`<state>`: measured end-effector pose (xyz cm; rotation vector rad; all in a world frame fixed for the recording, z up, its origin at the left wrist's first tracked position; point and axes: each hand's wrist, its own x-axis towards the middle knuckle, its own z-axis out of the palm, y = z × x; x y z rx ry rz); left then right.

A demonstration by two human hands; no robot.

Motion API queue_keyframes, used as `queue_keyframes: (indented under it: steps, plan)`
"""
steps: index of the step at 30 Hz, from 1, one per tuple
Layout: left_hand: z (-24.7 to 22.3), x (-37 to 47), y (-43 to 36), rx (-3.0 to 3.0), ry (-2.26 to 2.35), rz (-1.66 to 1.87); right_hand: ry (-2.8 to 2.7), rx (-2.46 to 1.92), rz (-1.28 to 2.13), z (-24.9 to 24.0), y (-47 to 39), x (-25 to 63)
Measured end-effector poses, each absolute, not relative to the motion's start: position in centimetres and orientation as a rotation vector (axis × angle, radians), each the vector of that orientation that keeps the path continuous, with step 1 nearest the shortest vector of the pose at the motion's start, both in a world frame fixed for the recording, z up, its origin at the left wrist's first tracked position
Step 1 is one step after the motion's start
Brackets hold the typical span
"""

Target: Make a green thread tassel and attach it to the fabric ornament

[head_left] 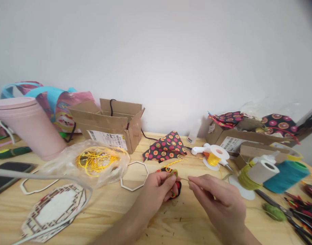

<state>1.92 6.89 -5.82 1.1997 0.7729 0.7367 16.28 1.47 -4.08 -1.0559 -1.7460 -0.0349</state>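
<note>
My left hand is closed on a small piece of patterned fabric, dark with red and bright flower shapes. A loop of olive-green cord shows above its thumb and fingertips. A short strand of olive thread runs from there to my right hand, which pinches the strand's end between thumb and index finger. Just behind the left hand lies a yellow braided cord, and past it stands a folded patterned cloth. The fingers hide much of the held fabric.
An octagonal frame, a bag of yellow cord, an open carton and a pink tumbler stand left. On the right are a yellow cord spool, a teal thread cone, a hot-glue gun and scissors.
</note>
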Motion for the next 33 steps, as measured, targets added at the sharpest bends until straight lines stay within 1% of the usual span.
queue_keyframes:
  steps: [10,20,27,30,33]
  plan:
    - [-6.4,2.0,6.6,1.269,0.776,0.644,-1.855,-0.954,-0.150,-4.3,1.3,16.2]
    - [-5.9,1.9,6.4,1.224,0.760,0.620,-1.897,-1.029,-0.175,-5.2,2.0,16.7]
    - [-6.4,2.0,6.5,1.189,0.677,0.677,-1.911,-1.066,-0.017,-5.7,2.4,16.3]
    - [-6.6,1.9,6.3,1.244,0.662,0.683,-1.816,-1.220,0.127,-5.9,2.5,16.3]
    - [-6.9,1.8,6.1,1.346,0.713,0.673,-1.671,-1.381,0.344,-6.1,2.8,16.3]
